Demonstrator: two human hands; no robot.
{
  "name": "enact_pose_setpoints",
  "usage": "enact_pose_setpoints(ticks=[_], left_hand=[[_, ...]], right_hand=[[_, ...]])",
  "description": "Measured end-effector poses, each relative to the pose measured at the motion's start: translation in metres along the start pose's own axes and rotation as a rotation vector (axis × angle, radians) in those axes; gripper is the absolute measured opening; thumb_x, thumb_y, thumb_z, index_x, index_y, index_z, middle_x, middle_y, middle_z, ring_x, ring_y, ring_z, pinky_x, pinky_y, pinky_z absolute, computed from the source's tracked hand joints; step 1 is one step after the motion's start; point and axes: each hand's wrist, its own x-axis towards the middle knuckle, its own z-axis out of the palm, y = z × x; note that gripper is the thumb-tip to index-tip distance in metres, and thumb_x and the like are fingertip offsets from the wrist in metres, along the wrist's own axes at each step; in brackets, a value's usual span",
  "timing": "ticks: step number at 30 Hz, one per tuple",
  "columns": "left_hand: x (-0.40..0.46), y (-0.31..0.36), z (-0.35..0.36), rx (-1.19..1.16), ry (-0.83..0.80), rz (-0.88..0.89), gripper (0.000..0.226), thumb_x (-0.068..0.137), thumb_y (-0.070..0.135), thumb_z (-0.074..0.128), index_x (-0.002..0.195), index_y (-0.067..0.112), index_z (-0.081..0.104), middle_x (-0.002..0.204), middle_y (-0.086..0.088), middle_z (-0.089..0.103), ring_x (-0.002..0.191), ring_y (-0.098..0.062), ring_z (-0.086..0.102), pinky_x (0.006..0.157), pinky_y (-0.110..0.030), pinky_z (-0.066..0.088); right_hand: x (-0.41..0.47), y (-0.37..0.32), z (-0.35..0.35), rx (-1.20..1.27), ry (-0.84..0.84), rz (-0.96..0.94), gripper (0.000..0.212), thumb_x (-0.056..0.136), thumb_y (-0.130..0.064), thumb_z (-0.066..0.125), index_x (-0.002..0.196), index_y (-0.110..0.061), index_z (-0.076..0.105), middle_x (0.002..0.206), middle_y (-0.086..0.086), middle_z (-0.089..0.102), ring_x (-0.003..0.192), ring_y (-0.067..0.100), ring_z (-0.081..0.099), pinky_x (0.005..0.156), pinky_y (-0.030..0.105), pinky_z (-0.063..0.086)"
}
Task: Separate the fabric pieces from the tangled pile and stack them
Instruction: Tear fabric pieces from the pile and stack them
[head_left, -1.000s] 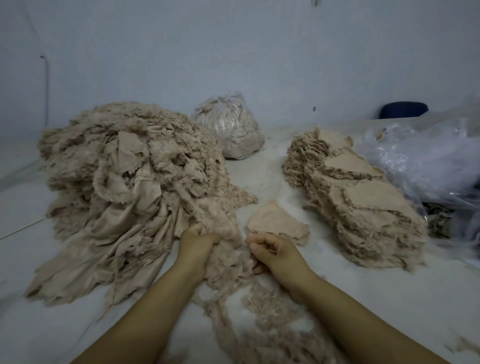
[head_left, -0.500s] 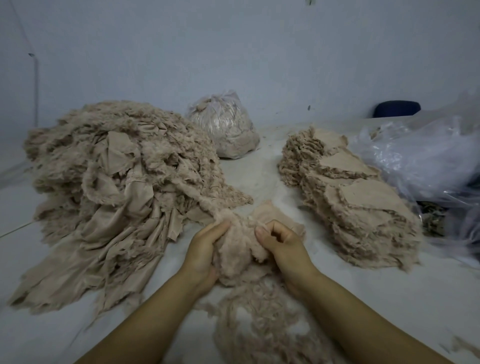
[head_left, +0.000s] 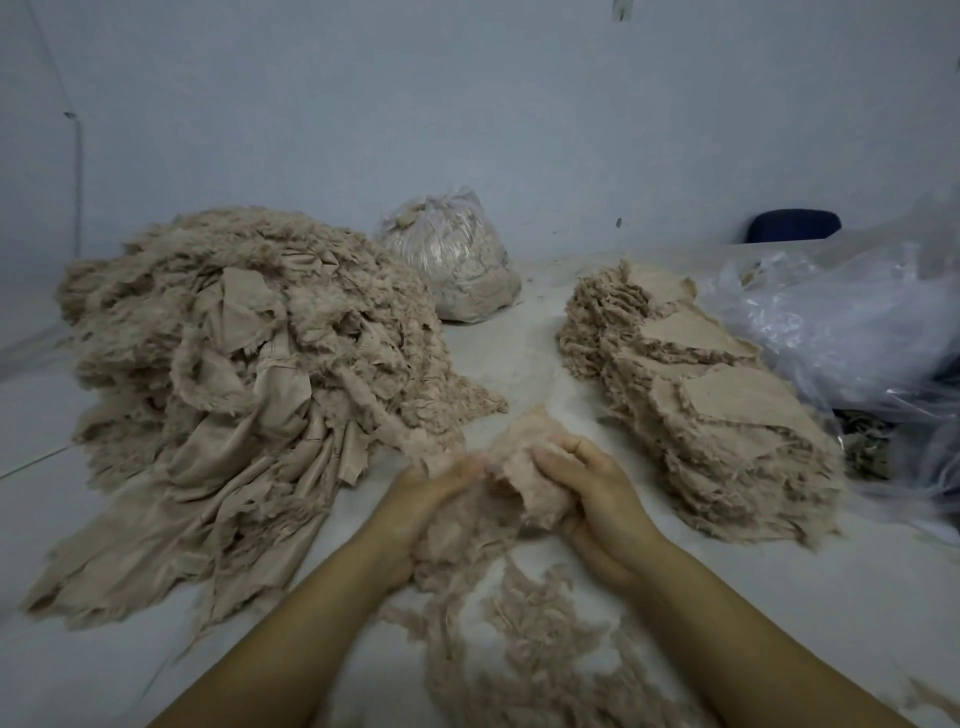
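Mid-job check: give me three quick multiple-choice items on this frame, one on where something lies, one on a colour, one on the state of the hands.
1. Where do the stacked fabric pieces lie, seen from the camera?
A. right of the hands
B. left of the hands
C. inside the tied bag

2. What colour is the tangled pile?
A. dark blue
B. beige
C. green

3. What are the two hands doing?
A. resting flat on the table
B. both gripping one fabric clump
C. lifting the clear plastic

Answers: 1 A, the layered stack sits on the right. 2 B, all its cloth is beige. 3 B, the left hand and right hand curl round the fabric clump.
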Motion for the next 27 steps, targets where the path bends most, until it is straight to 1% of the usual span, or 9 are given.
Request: enact_pose_setpoints(ticks=[2, 6, 10, 12, 13, 15, 17, 22, 27], left_hand=[[-0.004, -0.006, 0.012, -0.006, -0.144, 0.095, 0.039, 0.073, 0.019, 0.078, 0.109, 0.008, 0.069, 0.112, -0.017, 0.068, 0.104, -0.030, 0.066, 0.082, -0.033, 0.055], [-0.006, -0.004, 0.015, -0.008, -0.004, 0.199, 0.022, 0.078, 0.013, 0.070, 0.099, 0.007, 0.072, 0.104, -0.013, 0.072, 0.098, -0.026, 0.068, 0.076, -0.029, 0.056], [-0.006, 0.000, 0.017, 0.149, 0.157, 0.149, 0.027, 0.085, 0.024, 0.067, 0.102, 0.004, 0.068, 0.094, -0.008, 0.074, 0.088, -0.022, 0.071, 0.074, -0.032, 0.057], [-0.005, 0.000, 0.020, 0.119, 0.209, 0.084, 0.033, 0.085, 0.026, 0.068, 0.098, -0.005, 0.066, 0.092, -0.017, 0.072, 0.085, -0.031, 0.070, 0.078, -0.043, 0.057], [-0.004, 0.001, 0.021, 0.096, 0.219, 0.057, 0.038, 0.084, 0.026, 0.069, 0.097, -0.009, 0.064, 0.093, -0.022, 0.069, 0.085, -0.035, 0.068, 0.081, -0.049, 0.054], [-0.004, 0.001, 0.019, 0.032, 0.182, 0.038, 0.041, 0.082, 0.025, 0.070, 0.100, -0.011, 0.063, 0.095, -0.023, 0.067, 0.087, -0.036, 0.066, 0.082, -0.049, 0.054], [-0.004, 0.001, 0.014, 0.000, 0.097, 0.034, 0.031, 0.078, 0.022, 0.072, 0.097, -0.002, 0.070, 0.097, -0.018, 0.072, 0.089, -0.031, 0.070, 0.072, -0.036, 0.059], [-0.005, 0.007, 0.004, 0.027, 0.027, 0.002, 0.039, 0.065, 0.016, 0.077, 0.100, 0.002, 0.070, 0.099, -0.016, 0.072, 0.090, -0.027, 0.071, 0.068, -0.029, 0.057], [-0.004, 0.009, 0.006, -0.158, -0.030, -0.077, 0.029, 0.071, 0.012, 0.067, 0.096, -0.002, 0.069, 0.095, -0.019, 0.072, 0.083, -0.027, 0.071, 0.064, -0.030, 0.058]], right_hand=[[-0.002, 0.004, 0.006, -0.004, -0.052, 0.077, 0.028, 0.079, -0.018, 0.067, 0.100, -0.003, 0.056, 0.080, 0.014, 0.066, 0.066, 0.021, 0.065, 0.054, 0.029, 0.056], [-0.005, 0.007, 0.008, -0.002, -0.035, 0.186, 0.027, 0.095, -0.028, 0.050, 0.100, -0.003, 0.057, 0.073, 0.013, 0.064, 0.048, 0.016, 0.056, 0.038, 0.023, 0.046], [-0.007, 0.006, 0.002, -0.642, -0.013, -0.098, 0.046, 0.079, -0.059, 0.064, 0.117, -0.035, 0.051, 0.116, 0.001, 0.057, 0.093, 0.002, 0.057, 0.071, 0.011, 0.047], [-0.007, 0.012, 0.002, -0.948, -0.073, -0.297, 0.047, 0.073, -0.047, 0.071, 0.115, -0.038, 0.052, 0.118, -0.015, 0.049, 0.105, -0.009, 0.047, 0.080, 0.003, 0.038], [-0.006, 0.015, 0.003, -0.992, -0.047, -0.378, 0.033, 0.077, -0.035, 0.072, 0.107, -0.034, 0.058, 0.110, -0.016, 0.053, 0.100, -0.010, 0.049, 0.079, 0.004, 0.038], [-0.004, 0.016, 0.006, -0.881, 0.068, -0.394, 0.011, 0.087, -0.014, 0.067, 0.087, -0.026, 0.067, 0.087, -0.013, 0.065, 0.081, -0.003, 0.059, 0.073, 0.011, 0.043], [-0.002, 0.015, 0.003, -0.715, 0.119, -0.304, 0.017, 0.090, -0.008, 0.062, 0.080, -0.021, 0.068, 0.076, -0.008, 0.068, 0.073, 0.004, 0.062, 0.067, 0.015, 0.047], [0.002, 0.005, -0.003, -0.681, 0.248, -0.270, 0.018, 0.096, -0.013, 0.052, 0.078, -0.014, 0.057, 0.075, 0.001, 0.058, 0.068, 0.012, 0.052, 0.063, 0.025, 0.041], [0.003, 0.006, 0.000, -0.527, 0.250, -0.221, 0.019, 0.098, -0.012, 0.049, 0.080, -0.015, 0.051, 0.050, -0.010, 0.049, 0.041, 0.003, 0.043, 0.042, 0.018, 0.037]])
